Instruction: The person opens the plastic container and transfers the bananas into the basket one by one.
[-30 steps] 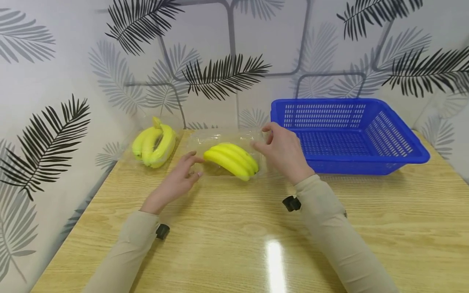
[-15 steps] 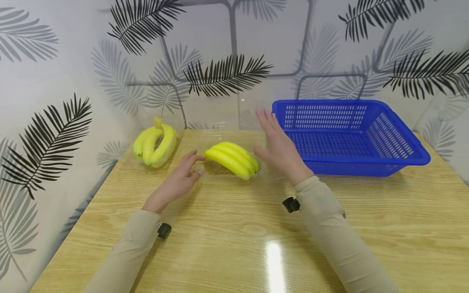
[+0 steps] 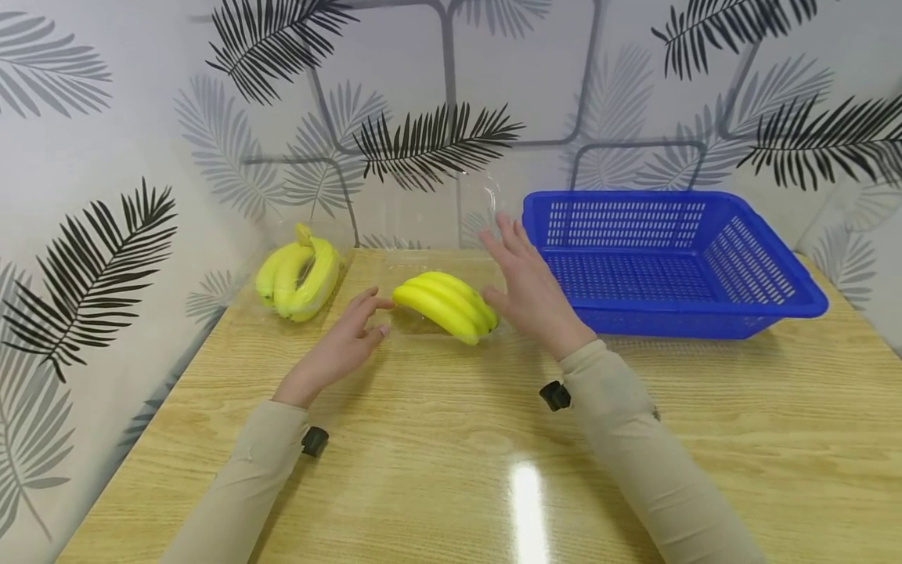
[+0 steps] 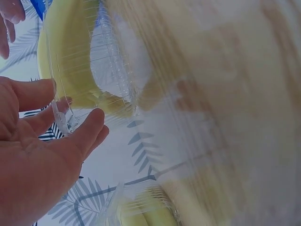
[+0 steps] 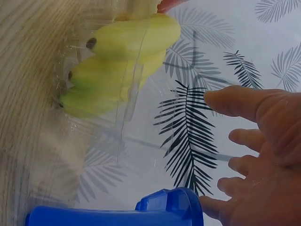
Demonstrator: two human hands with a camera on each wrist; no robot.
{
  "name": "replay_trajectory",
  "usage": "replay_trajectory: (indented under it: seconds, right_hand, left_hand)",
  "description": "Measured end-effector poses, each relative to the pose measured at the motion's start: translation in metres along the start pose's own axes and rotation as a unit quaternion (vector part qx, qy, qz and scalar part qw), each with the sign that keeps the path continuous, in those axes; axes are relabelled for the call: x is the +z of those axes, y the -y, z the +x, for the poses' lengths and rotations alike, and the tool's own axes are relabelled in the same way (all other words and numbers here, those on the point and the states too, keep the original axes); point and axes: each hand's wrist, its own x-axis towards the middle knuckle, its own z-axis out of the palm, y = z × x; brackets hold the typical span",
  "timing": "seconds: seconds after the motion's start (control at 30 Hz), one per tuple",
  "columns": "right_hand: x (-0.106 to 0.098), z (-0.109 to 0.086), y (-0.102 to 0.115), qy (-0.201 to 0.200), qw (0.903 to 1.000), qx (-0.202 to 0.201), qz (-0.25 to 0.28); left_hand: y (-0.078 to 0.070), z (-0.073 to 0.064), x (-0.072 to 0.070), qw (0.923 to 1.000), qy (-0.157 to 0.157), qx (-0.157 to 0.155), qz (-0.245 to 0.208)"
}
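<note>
A bunch of yellow bananas [image 3: 445,305] lies in a clear plastic clamshell box [image 5: 70,120] at the middle back of the table. The box's lid stands raised behind it against the wall. My left hand [image 3: 340,345] holds the box's left end; in the left wrist view, the thumb and fingers of this hand [image 4: 42,155] are on either side of the clear rim. To the right of the box, my right hand [image 3: 532,290] is raised with its fingers spread. In the right wrist view, the right hand [image 5: 263,155] holds nothing.
Another bunch of bananas [image 3: 299,274] sits in clear packaging at the back left. A blue perforated basket [image 3: 676,305] stands at the back right, close to my right hand. The patterned wall [image 3: 451,70] borders the wooden table [image 3: 437,439] behind.
My right hand's fingers have gone from curled at the box's right side to straight and spread. The clear lid has swung up and back. The left hand stays at the box's left end.
</note>
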Motion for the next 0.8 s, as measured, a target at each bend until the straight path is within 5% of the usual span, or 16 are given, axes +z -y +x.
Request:
replay_trajectory:
  seconds: [0.37, 0.8]
  right_hand:
    - [0.034, 0.011, 0.020, 0.060, 0.9967, -0.002, -0.054]
    - [0.069, 0.021, 0.020, 0.100, 0.9939, 0.028, -0.039]
  left_hand:
    - [0.002, 0.001, -0.004, 1.0000, -0.001, -0.004, 0.000]
    - [0.002, 0.002, -0.002, 1.0000, -0.002, -0.008, -0.002]
